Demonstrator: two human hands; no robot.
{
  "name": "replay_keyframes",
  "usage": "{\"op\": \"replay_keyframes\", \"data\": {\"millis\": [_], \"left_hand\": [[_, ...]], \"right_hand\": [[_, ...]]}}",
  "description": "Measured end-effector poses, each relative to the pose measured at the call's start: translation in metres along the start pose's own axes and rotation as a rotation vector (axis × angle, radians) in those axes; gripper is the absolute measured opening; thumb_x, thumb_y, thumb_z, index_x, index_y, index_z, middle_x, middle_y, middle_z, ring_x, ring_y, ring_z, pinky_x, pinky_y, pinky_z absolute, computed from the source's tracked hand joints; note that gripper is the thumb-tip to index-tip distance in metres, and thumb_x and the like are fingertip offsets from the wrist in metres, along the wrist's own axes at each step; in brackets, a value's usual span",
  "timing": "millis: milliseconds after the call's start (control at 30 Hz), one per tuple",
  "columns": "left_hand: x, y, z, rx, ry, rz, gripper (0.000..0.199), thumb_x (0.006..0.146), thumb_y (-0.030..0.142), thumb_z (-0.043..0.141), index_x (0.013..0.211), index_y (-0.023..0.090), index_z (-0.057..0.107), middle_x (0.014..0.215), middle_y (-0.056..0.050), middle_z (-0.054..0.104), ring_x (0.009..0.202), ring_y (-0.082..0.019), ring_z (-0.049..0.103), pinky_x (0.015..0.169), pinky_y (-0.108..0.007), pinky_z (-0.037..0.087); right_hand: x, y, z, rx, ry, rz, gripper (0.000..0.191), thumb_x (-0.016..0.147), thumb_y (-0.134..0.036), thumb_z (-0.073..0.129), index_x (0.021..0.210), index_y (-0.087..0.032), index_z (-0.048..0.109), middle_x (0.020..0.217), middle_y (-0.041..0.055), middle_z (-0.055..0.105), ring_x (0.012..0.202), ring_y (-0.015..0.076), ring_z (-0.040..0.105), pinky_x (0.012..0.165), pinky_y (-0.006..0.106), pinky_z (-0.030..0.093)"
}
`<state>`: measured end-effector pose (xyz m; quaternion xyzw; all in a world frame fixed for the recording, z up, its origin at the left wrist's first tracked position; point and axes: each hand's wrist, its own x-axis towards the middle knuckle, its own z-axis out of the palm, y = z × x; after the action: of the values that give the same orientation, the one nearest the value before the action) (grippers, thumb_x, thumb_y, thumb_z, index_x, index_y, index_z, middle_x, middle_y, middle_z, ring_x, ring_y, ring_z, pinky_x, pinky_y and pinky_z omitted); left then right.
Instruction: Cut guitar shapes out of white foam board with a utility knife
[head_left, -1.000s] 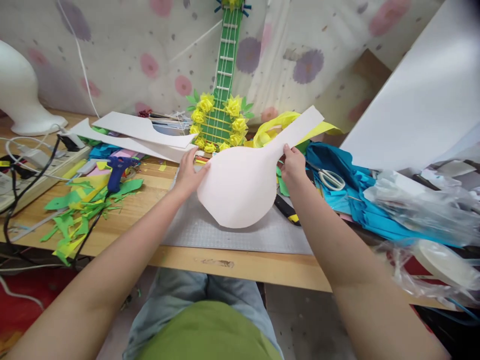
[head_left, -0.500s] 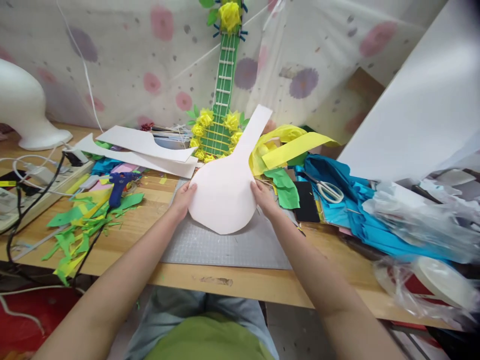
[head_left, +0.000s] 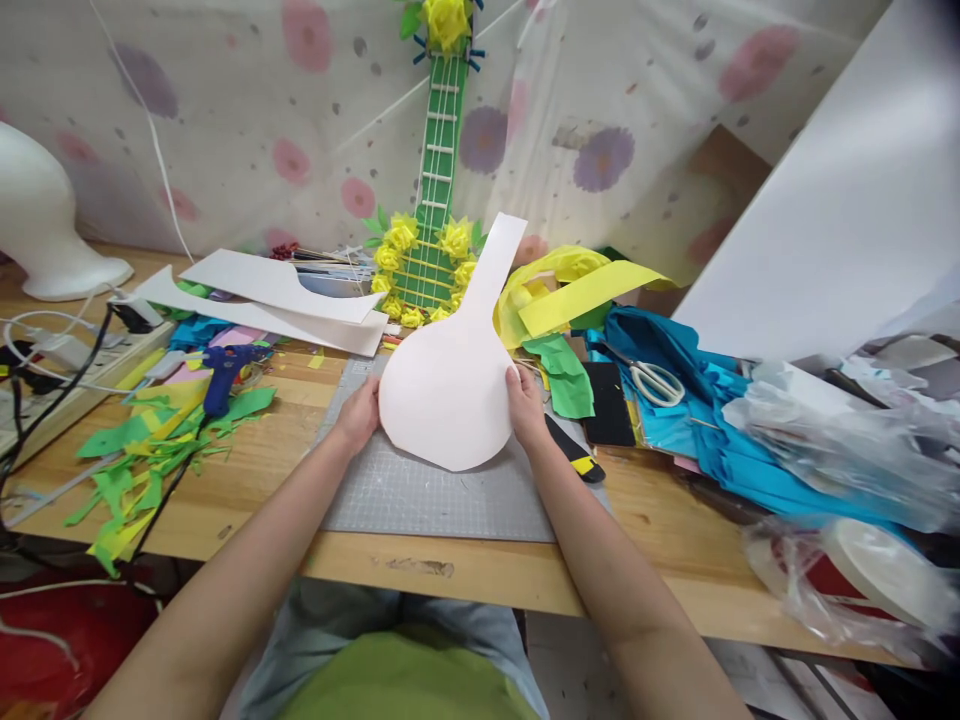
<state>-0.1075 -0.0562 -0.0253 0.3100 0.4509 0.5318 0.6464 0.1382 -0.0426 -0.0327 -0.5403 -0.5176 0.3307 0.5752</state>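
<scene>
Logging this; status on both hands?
Left grip, right grip: holding opposite edges of white, guitar-shaped card cutout. Grey gridded mat underneath. Possible obstacle: black-and-yellow tool, right side.

Left forearm (head_left: 255, 555) and right forearm (head_left: 600, 550), both bare, extended forward and converging from the lower corners. Left hand (head_left: 361, 412): gripping, fingers partly hidden, wrist nearly straight. Right hand (head_left: 527, 405): roughly level with its pair, gripping, thumb (head_left: 513, 380) nearest the midline.
</scene>
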Motion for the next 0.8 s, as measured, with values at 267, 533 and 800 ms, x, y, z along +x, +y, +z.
{"op": "replay_keyframes", "data": {"millis": [267,533,800], "left_hand": [[-0.016,0.005,-0.012,0.579,-0.143,-0.051,0.031,0.057,0.040,0.075,0.069,0.014,0.064,0.065,-0.004,0.067,0.056,-0.015,0.061,0.050,-0.025,0.049],[-0.031,0.019,-0.009,0.654,-0.325,-0.080,0.032,0.054,0.039,0.077,0.072,0.016,0.065,0.070,-0.005,0.069,0.067,-0.016,0.064,0.061,-0.026,0.050],[-0.022,0.017,-0.019,0.878,-0.497,-0.060,0.029,0.060,0.041,0.072,0.058,0.017,0.055,0.051,0.002,0.059,0.047,-0.009,0.051,0.049,-0.020,0.039]], "right_hand": [[0.014,0.009,-0.016,-0.053,0.017,-0.088,0.036,0.080,-0.051,0.042,0.084,-0.018,0.055,0.086,0.0043,0.060,0.080,0.0168,0.051,0.074,0.030,0.040],[0.020,0.021,-0.026,-0.088,0.043,-0.075,0.036,0.080,-0.052,0.042,0.081,-0.019,0.056,0.082,0.0020,0.059,0.077,0.0160,0.049,0.073,0.030,0.038],[0.013,0.022,-0.026,-0.079,0.064,-0.119,0.035,0.081,-0.049,0.043,0.085,-0.018,0.059,0.090,0.0048,0.062,0.084,0.0177,0.052,0.079,0.031,0.039]]}}
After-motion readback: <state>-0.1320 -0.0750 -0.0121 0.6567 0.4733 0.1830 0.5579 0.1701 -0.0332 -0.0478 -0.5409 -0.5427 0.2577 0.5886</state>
